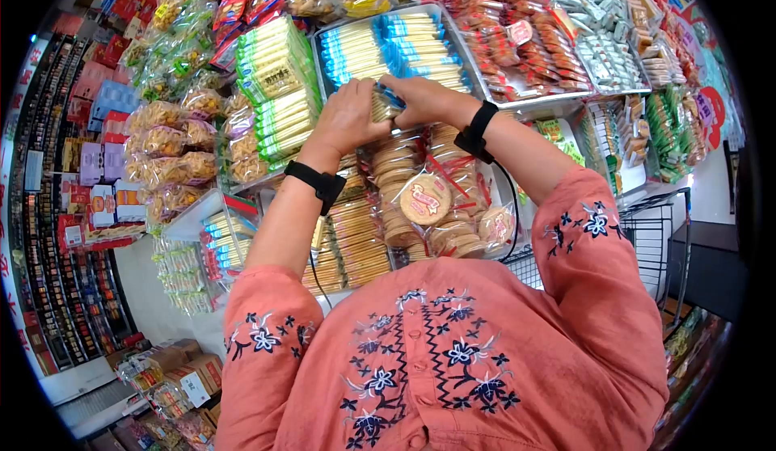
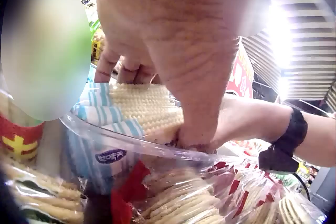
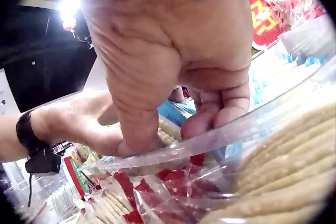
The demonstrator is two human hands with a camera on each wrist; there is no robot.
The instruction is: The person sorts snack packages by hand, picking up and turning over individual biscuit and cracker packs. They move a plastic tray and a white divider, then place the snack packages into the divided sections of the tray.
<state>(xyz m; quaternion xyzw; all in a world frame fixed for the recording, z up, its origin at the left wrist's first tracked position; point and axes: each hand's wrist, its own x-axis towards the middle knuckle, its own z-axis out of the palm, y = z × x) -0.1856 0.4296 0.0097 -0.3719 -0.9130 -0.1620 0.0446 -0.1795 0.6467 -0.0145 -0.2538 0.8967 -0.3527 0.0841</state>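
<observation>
You have before you a clear-rimmed tray bearing blue-ended packets in two stacks; to its right, a neighbouring tray bears red-wrapped packets.

My left hand and right hand sit side by side inside the near edge of a tray, over its snack-stick packets. Bagged round biscuits lie between that tray and me, wrapped sticks to its left, bagged snacks to its right. A shopping cart stands to my right.
</observation>
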